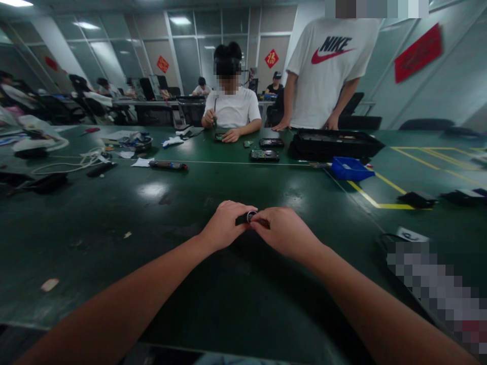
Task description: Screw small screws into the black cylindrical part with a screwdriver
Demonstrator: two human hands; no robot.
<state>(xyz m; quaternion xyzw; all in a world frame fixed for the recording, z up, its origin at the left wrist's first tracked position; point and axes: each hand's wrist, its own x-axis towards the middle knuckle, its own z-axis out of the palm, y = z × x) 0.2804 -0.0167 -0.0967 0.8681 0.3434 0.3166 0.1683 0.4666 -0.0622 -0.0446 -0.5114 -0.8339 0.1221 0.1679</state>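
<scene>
The small round part (pixel 251 216) with a silver rim sits between the person's two hands, ahead of the body and over the green bench (pixel 152 228). Handling it well probably means letting the left hand (pixel 224 223) act as the steady holder while the right hand (pixel 286 229) makes the fine adjustments with light fingertip pressure, since so small a piece could easily slip. Keeping the rim turned toward the eyes and the hands low would seem wise, so that a dropped part does not roll off. The left hand is curled round it, fingers above and thumb below; the right hand closes on its near side in a thumb-and-finger pinch, though the fingertips hide exactly what they press. Both forearms slant inward from the lower corners, making a near-symmetric V. Whether either hand rests on the bench cannot be told.
</scene>
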